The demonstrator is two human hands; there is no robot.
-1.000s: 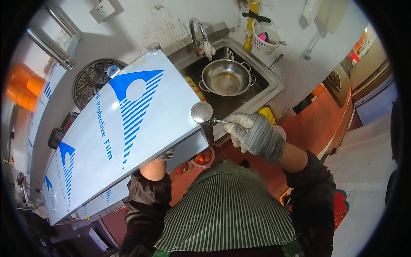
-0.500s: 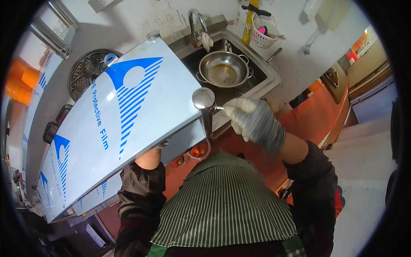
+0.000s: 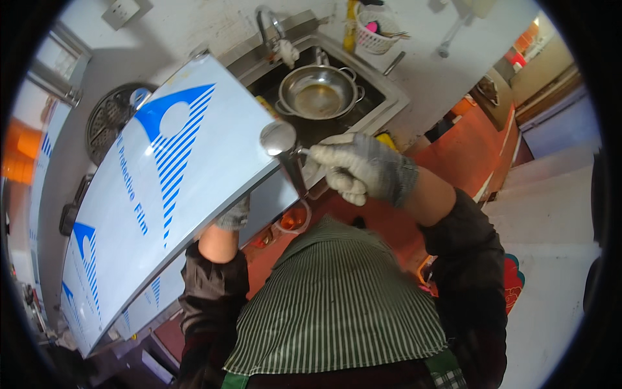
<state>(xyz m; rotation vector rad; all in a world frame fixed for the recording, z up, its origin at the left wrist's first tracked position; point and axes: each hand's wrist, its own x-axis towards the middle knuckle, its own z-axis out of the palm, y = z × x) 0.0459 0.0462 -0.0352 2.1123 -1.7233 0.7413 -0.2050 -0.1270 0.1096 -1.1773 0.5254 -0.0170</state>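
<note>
A large metal shelf panel (image 3: 227, 123) under blue-printed protective film slants across the left and middle. At its near right corner stands a round, shiny metal post (image 3: 293, 167) with a flat cap. A thin metal rod (image 3: 303, 152) juts from the post's right side. My right hand (image 3: 363, 167), in a grey and white work glove, is closed with its fingertips on that rod. Beneath the panel's front edge reaches my left hand (image 3: 234, 214), also gloved. Only its wrist end shows; the panel hides the fingers.
Behind the panel, a sink (image 3: 389, 107) holds a steel two-handled pan (image 3: 317, 97) under a tap (image 3: 271, 29). A white basket (image 3: 376, 40) hangs on the wall. Round perforated plates (image 3: 110, 123) lie left. An orange container (image 3: 293, 217) is below the post.
The whole view has shifted, so the panel and sink sit farther left. My right hand stays at the rod, its fingers turned somewhat. More of my left glove shows under the panel.
</note>
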